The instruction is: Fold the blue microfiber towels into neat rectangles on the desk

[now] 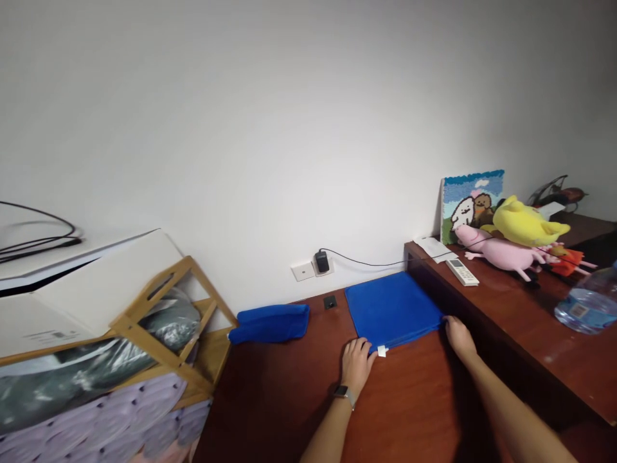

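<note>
A blue towel (393, 307) lies flat in a folded rectangle on the reddish-brown wooden desk (284, 399), with a small white tag (382, 351) at its near edge. My left hand (355, 361), with a watch on the wrist, is closed on the near left corner beside the tag. At the near right corner, my right hand (457, 335) pinches the cloth by the raised shelf's side. Further left, a second blue towel (272, 323), rolled or folded narrow, rests against the wall side of the desk.
A black charger (321, 261) is plugged into the wall, its cord running right. On the raised shelf are a remote control (463, 272), pink (501, 251) and yellow (527, 223) plush toys, a picture (470, 199) and a water bottle (588, 305). A wooden rack (159, 321) stands left.
</note>
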A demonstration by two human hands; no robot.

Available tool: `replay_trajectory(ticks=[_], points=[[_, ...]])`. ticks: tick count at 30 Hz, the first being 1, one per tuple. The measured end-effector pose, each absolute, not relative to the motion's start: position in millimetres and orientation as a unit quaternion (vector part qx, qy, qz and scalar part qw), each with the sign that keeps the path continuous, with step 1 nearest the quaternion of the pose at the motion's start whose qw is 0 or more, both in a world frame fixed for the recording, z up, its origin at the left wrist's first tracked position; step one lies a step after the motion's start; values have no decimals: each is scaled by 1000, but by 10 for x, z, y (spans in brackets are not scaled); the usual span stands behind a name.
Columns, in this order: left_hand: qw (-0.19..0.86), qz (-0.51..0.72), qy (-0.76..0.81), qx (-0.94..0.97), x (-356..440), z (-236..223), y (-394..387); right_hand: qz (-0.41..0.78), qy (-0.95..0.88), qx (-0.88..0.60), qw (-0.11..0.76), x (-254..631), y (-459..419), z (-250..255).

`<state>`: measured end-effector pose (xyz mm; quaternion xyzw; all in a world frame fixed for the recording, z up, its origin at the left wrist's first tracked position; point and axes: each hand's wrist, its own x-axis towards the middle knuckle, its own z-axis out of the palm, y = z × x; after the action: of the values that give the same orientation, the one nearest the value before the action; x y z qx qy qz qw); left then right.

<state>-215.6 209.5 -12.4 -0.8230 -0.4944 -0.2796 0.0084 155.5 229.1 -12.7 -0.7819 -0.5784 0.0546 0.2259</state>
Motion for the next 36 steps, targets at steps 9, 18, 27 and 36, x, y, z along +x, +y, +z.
replay_trajectory(ticks=[9, 18, 27, 36], points=[[6, -231, -558, -797, -3145, 12, 1720, -61, -665, -660, 344, 688, 1600, -342], [-12, -177, -704, -688, -4669, 350, 2169, 33, -730, -564, 385, -477, 693, -692], [-99, -314, -719, -613, -4483, 779, 2701, 43, -713, -564, 414, -471, 792, -549], [-29, -567, -593, -571, -4490, 2984, 2861, 89, -696, -583, 410, -509, 751, -441]])
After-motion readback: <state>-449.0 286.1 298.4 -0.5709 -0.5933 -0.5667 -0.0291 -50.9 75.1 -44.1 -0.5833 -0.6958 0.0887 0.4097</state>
